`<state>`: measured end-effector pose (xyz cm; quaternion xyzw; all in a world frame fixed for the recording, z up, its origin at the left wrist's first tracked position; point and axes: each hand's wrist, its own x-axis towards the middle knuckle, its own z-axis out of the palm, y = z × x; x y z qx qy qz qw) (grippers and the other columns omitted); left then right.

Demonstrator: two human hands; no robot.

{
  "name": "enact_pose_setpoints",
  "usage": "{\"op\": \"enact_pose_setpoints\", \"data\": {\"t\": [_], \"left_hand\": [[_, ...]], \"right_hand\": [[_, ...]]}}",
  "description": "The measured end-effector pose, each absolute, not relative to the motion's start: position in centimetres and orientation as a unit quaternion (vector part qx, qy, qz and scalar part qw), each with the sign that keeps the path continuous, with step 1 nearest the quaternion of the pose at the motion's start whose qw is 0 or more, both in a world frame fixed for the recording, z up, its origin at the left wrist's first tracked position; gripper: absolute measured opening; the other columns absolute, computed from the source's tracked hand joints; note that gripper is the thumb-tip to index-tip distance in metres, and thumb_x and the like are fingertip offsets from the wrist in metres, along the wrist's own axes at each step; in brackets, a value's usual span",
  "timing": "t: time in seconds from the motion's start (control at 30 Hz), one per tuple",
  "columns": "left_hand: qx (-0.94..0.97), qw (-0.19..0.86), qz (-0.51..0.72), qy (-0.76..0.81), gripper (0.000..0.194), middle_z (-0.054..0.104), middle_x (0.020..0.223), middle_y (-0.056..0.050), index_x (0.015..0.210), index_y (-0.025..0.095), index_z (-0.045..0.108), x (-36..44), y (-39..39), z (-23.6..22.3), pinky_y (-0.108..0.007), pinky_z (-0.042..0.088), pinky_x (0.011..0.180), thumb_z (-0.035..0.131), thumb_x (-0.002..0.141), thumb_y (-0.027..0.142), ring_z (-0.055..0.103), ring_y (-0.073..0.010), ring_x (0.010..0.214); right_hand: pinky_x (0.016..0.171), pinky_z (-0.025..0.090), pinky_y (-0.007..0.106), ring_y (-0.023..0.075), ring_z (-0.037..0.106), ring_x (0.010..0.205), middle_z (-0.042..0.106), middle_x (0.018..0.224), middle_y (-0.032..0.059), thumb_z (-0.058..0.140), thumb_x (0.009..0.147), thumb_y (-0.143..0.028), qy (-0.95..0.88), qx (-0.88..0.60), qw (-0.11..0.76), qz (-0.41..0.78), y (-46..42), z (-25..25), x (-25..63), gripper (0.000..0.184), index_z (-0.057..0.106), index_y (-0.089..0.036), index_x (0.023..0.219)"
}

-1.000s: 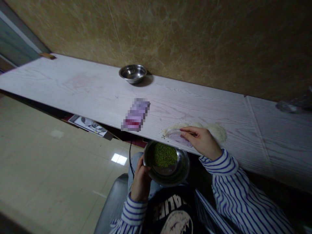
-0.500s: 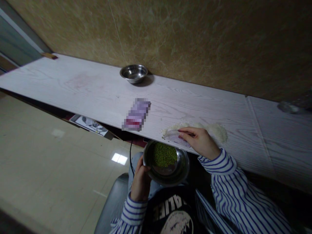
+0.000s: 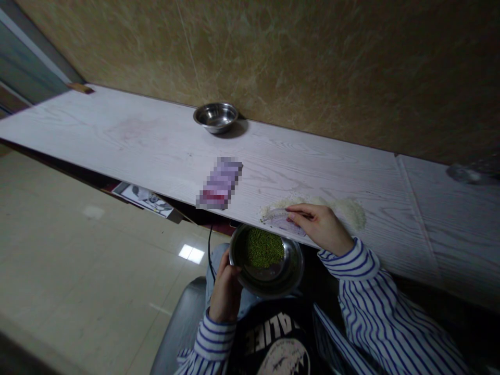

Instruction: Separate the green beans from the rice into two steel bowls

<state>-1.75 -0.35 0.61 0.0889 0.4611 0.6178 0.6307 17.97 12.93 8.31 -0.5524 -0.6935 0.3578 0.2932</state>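
My left hand (image 3: 226, 291) grips the left rim of a steel bowl (image 3: 294, 268), thumb on the inside. The bowl is tilted at the table's front edge, above my lap. Green beans (image 3: 263, 249), small like mung beans, lie in its far left part. My right hand (image 3: 322, 226) rests at the table edge above the bowl, thumb and fingers pinched together. What they hold, if anything, is too small or hidden to tell. Around those fingertips, white rice grains (image 3: 351, 211) lie in a curved band, heaped thicker on the right.
A second steel bowl (image 3: 216, 117) stands against the wall. On the white wood-grain table (image 3: 156, 140) lies a blurred purple phone-like object (image 3: 222, 182). A clear glass-like object (image 3: 463, 173) is at the far right. Below the table, an open drawer (image 3: 144, 199) juts out.
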Motion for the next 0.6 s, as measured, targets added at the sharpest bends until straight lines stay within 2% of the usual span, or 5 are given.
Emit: {"op": "enact_pose_setpoints", "data": {"t": [0.17, 0.4, 0.6], "left_hand": [[0.091, 0.630, 0.616, 0.464, 0.057, 0.070, 0.113, -0.005, 0.125, 0.025, 0.064, -1.71, -0.39, 0.68, -0.041, 0.047, 0.092, 0.058, 0.069, 0.019, 0.061, -0.0294, 0.110], [0.092, 0.627, 0.617, 0.466, 0.053, 0.070, 0.115, -0.006, 0.123, 0.024, 0.065, -1.75, -0.36, 0.79, -0.041, 0.047, 0.093, 0.059, 0.071, 0.018, 0.060, -0.0293, 0.112], [0.087, 0.631, 0.620, 0.458, 0.051, 0.071, 0.111, -0.005, 0.122, 0.023, 0.065, -1.76, -0.47, 0.72, -0.041, 0.047, 0.093, 0.059, 0.071, 0.018, 0.059, -0.0296, 0.112]], "right_hand": [[0.076, 0.060, 0.033, 0.0194, 0.074, 0.078, 0.079, 0.088, 0.0072, 0.063, 0.082, -0.022, -0.697, -0.549, 0.299, 0.352, 13.00, 8.31, 17.95, 0.022, 0.079, -0.019, 0.096], [0.078, 0.060, 0.034, 0.0207, 0.074, 0.082, 0.079, 0.092, 0.0077, 0.063, 0.082, -0.022, -0.704, -0.544, 0.288, 0.356, 12.65, 8.47, 17.97, 0.021, 0.079, -0.019, 0.096], [0.078, 0.060, 0.034, 0.0198, 0.074, 0.078, 0.079, 0.088, 0.0078, 0.062, 0.082, -0.020, -0.691, -0.550, 0.296, 0.364, 12.88, 8.93, 17.71, 0.023, 0.079, -0.017, 0.097]]}}
